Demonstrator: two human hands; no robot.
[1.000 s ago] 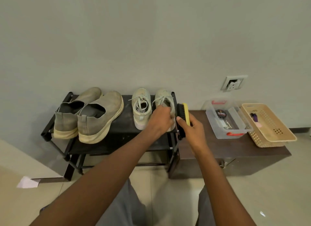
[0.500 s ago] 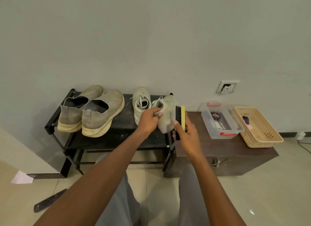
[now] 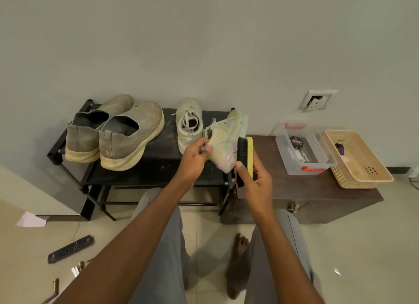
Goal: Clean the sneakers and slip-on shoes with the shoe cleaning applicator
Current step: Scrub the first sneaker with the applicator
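Left fingers (image 3: 207, 148): curled round the heel opening of the lifted sneaker (image 3: 226, 138), thumb and fingertips pinching its collar; the left hand (image 3: 195, 156) carries the shoe's weight.
Right fingers (image 3: 240, 165): wrapped round the near end of the brush (image 3: 246, 154), thumb on the dark bristle side, yellow back facing right; the right hand (image 3: 258, 181) grips it upright.
Brush and shoe: the bristles touch the sneaker's side near the pale pink sole edge.
Lifted sneaker: tilted, toe pointing far, held above the right end of the shoe rack (image 3: 158, 165).
Second sneaker (image 3: 189, 122): sits on the rack just left of the lifted one, laces loose.
Slip-on shoes (image 3: 118, 133): a pair on the left part of the rack, heels toward the near side, visibly dusty.
Further right: a dark wooden bench (image 3: 306, 190) carries a clear plastic box (image 3: 306, 149) holding a round tin, and a beige basket (image 3: 360, 161) beside it.
Floor: a remote control (image 3: 70, 249) lies near left.
Step in hand: by my reading, brushing the first sneaker's side; the other three shoes look untouched, so the task seems early.
Next move: likely calls for stroking along the upper and sole edge while the left hand turns the shoe and holds it firm against the push.
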